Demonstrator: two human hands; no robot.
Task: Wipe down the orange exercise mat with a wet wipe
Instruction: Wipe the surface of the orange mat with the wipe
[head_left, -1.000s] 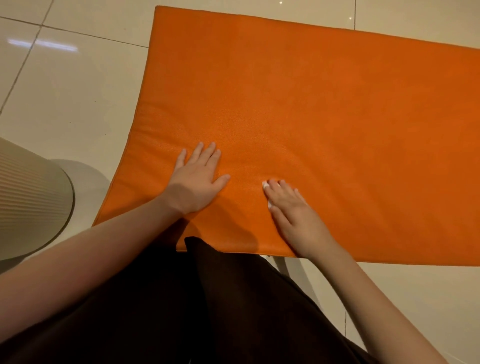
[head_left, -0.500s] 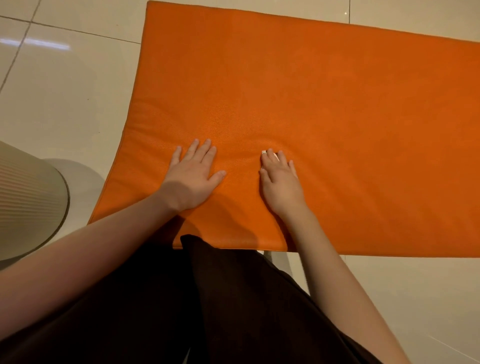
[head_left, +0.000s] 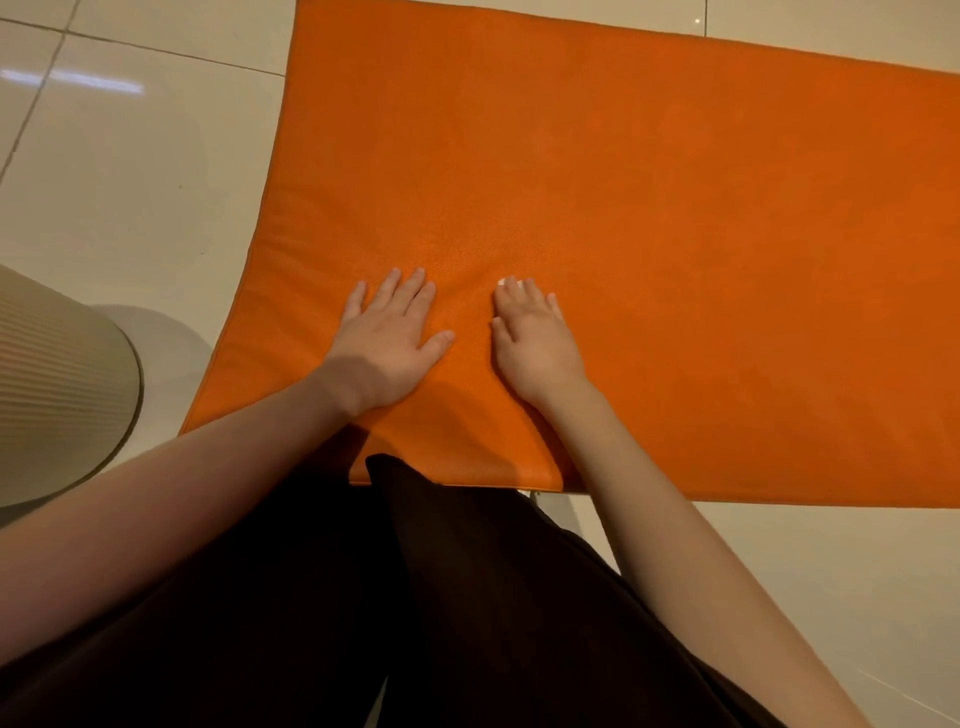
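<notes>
Seemingly soft, the orange mat (head_left: 675, 234) lies on the floor (head_left: 130, 182) — left hand (head_left: 387, 343) and right hand (head_left: 535, 343) flat on it, wipe (head_left: 502, 282) peeking under the right — brace near its front edge.

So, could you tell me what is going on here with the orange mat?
A person is leaning over the orange mat, which lies on a pale tiled floor. The left hand rests flat on the mat with fingers spread, bracing it. The right hand presses flat beside it, with a sliver of white wet wipe showing under the fingertips; the rest of the wipe is hidden. A beige ribbed bin stands to the left.
</notes>
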